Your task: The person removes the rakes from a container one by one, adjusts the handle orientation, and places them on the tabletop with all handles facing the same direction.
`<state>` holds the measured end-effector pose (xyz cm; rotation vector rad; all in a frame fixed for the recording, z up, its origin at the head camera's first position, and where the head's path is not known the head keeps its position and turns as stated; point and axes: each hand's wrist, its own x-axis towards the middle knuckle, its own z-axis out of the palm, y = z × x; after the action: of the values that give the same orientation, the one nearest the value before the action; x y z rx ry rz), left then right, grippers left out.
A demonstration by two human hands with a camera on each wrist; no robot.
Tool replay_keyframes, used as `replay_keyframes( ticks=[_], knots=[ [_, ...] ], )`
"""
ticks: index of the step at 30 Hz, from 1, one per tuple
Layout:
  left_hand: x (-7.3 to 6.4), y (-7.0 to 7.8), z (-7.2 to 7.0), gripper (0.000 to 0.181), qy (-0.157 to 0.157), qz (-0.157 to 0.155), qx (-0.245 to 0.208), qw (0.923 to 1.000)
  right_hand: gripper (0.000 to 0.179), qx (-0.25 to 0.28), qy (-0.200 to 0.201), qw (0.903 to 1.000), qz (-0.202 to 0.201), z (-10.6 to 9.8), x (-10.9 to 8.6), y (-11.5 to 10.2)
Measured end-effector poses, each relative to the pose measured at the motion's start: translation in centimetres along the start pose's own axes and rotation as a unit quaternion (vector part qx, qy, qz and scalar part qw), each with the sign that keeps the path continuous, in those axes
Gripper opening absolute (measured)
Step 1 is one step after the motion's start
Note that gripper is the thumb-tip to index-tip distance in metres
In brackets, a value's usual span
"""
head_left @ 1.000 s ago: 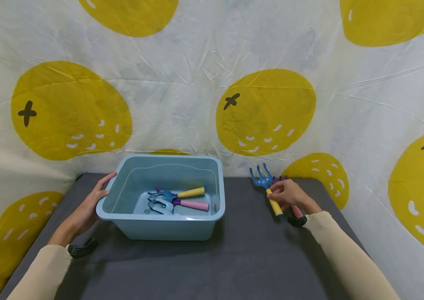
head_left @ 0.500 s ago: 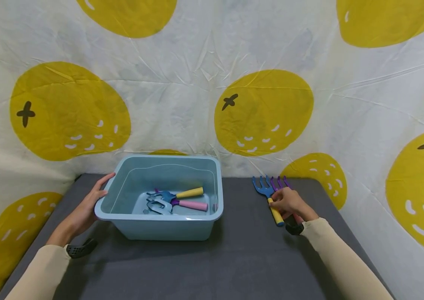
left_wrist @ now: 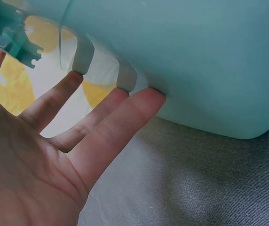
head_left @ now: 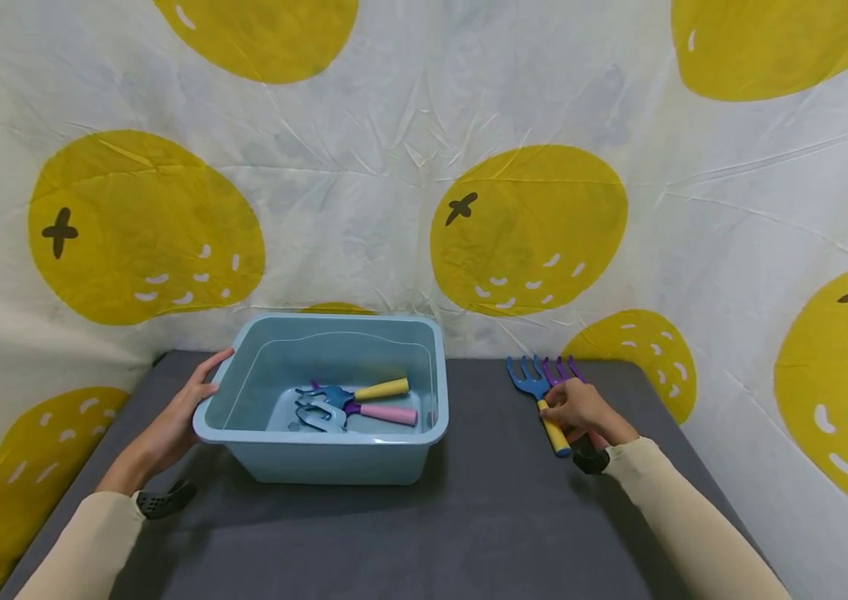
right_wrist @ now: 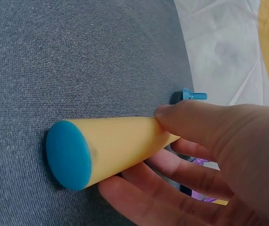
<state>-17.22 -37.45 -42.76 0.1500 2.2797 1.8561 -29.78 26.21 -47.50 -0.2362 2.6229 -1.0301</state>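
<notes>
Touching the tub [head_left: 326, 462], the left hand [head_left: 169, 425] is holding its fingers [left_wrist: 54, 106] straight; the right hand [head_left: 581, 410] is pinching the blue fork [head_left: 531, 384] on the worktop [head_left: 476, 533]

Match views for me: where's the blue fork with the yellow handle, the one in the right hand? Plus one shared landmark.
Head: the fork is right of centre, below mid-height.
Left wrist: not in it.
Right wrist: its yellow handle, with a blue end cap, is left of centre, below mid-height.
Shared landmark: the grey cloth, visible in all three.
</notes>
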Motion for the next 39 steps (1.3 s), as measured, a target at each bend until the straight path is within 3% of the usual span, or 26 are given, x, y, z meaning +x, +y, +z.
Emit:
replay_keyframes(
  ticks=[3,8,13,24,32,39],
  knots=[
    [0.0,0.1,0.0,0.060,0.001,-0.004,-0.005,1.0000,0.037,-0.065,-0.008,0.9975,-0.028,-0.6,0.3,-0.5],
    [0.2,0.1,0.0,0.061,0.002,-0.008,-0.012,0.9999,0.048,-0.180,-0.029,0.9784,-0.098,-2.9,0.7,-3.5],
    [0.3,0.0,0.1,0.062,0.002,-0.007,-0.009,0.9999,0.051,-0.174,-0.080,0.9756,-0.107,-5.5,0.8,-8.0],
    [0.1,0.1,0.3,0.062,0.005,0.002,-0.007,1.0000,0.063,-0.215,-0.204,0.9431,-0.151,-8.8,1.4,-18.5],
    [0.1,0.3,0.3,0.063,0.012,-0.007,-0.014,0.9998,0.070,-0.255,-0.218,0.9208,-0.199,-8.7,2.6,-24.0],
    [0.0,0.1,0.3,0.064,0.017,-0.012,-0.014,0.9997,0.070,-0.257,-0.216,0.9125,-0.234,-7.3,3.2,-27.7]
  ],
)
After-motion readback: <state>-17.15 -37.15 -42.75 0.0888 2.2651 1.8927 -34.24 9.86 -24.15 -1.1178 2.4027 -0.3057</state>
